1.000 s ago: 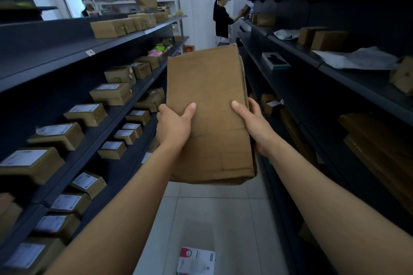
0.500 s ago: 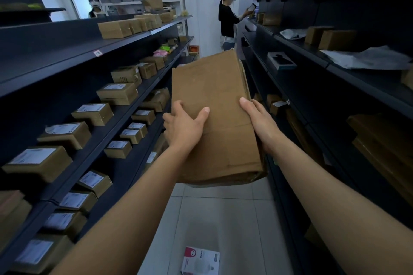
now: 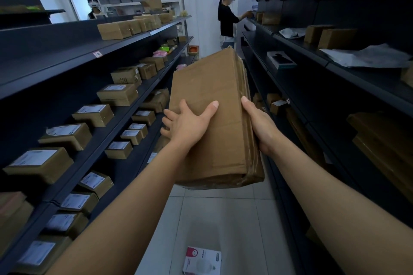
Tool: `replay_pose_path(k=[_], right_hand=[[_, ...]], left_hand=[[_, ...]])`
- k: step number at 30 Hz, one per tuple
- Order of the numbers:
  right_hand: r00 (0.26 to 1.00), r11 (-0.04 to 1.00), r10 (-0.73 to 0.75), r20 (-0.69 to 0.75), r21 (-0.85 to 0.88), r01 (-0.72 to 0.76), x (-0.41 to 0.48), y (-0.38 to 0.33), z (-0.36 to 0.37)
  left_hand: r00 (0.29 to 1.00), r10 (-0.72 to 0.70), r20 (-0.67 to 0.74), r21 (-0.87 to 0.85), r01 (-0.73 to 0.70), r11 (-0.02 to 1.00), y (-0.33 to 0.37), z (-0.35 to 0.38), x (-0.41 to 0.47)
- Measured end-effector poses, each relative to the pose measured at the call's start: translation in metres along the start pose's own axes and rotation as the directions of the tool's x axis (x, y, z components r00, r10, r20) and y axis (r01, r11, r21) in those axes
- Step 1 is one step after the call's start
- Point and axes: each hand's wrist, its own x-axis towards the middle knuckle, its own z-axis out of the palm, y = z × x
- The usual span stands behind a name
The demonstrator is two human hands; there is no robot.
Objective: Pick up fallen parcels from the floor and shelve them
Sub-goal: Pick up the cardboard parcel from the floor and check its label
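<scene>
A person stands in a narrow aisle between dark shelves, holding a large brown cardboard parcel (image 3: 214,114) at chest height. The left hand (image 3: 187,125) clasps its left edge, thumb spread over the top; the right hand (image 3: 260,127) wraps the taped right edge. The creased, sagging card looks soft and fairly light, best supported underneath. A white-and-red box (image 3: 202,261) lies on the floor (image 3: 241,219).
</scene>
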Motion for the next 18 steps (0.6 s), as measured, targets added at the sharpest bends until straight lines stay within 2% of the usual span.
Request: replay_pose_path(k=[6, 12, 18], right_hand=[[0.999, 0.999, -0.016, 0.046, 0.051, 0.014, -0.003, -0.007, 0.003], [0.998, 0.997, -0.001, 0.067, 0.08, -0.004, -0.006, 0.0, 0.013], [0.997, 0.994, -0.033, 0.07, 0.111, 0.025, 0.0, 0.0, 0.013]], left_hand=[[0.995, -0.015, 0.102, -0.102, 0.025, 0.994, 0.0, 0.0, -0.004], [0.985, 0.106, 0.134, -0.221, -0.075, 0.972, 0.007, 0.009, -0.009], [0.981, 0.132, 0.141, -0.447, -0.056, 0.893, -0.005, 0.015, -0.006]])
